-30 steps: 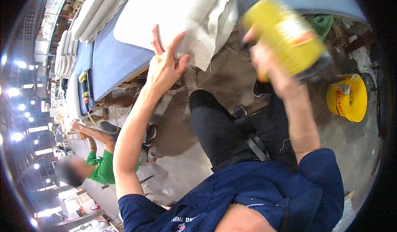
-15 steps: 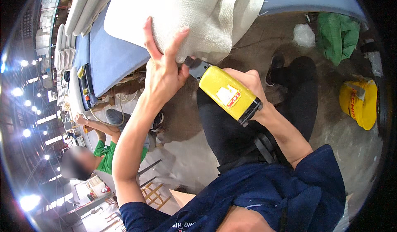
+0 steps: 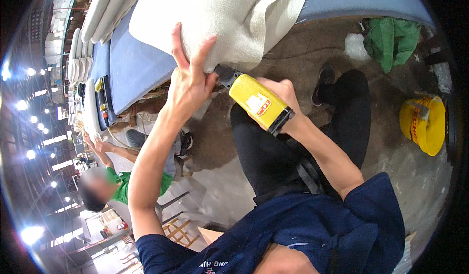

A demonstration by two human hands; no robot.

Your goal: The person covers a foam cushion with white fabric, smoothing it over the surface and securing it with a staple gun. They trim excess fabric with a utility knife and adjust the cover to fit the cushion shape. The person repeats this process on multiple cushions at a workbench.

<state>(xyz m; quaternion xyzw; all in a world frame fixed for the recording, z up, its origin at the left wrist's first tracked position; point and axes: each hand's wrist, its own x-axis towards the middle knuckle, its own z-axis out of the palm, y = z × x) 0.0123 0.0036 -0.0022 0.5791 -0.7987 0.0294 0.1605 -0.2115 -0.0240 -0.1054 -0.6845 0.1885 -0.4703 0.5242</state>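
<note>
A cream woven fabric cover (image 3: 205, 10) wraps a rounded padded piece lying on the blue padded table. My left hand (image 3: 189, 86) rests at its near edge, two fingers stretched apart over the fabric and the thumb by the edge; its other fingers are hidden. Wrapped round a yellow staple gun (image 3: 254, 99), my right hand (image 3: 283, 95) is partly covered by the tool's body. The gun's black nose points up and left at the fabric's near edge, close to my left thumb. At the right the fabric hangs in loose folds with frayed threads.
The blue table (image 3: 139, 54) spans the top. Another tool (image 3: 103, 100) lies at its left, beside stacked cream cushions (image 3: 105, 10). A person in green (image 3: 124, 186) works at left. On the floor at right are green cloth (image 3: 391, 42), clear plastic (image 3: 355, 46) and a yellow bucket (image 3: 422, 125).
The staple gun and my right hand have shifted slightly up and left. The fabric's right-hand folds have moved a little left. The person at left has moved their arms and head.
</note>
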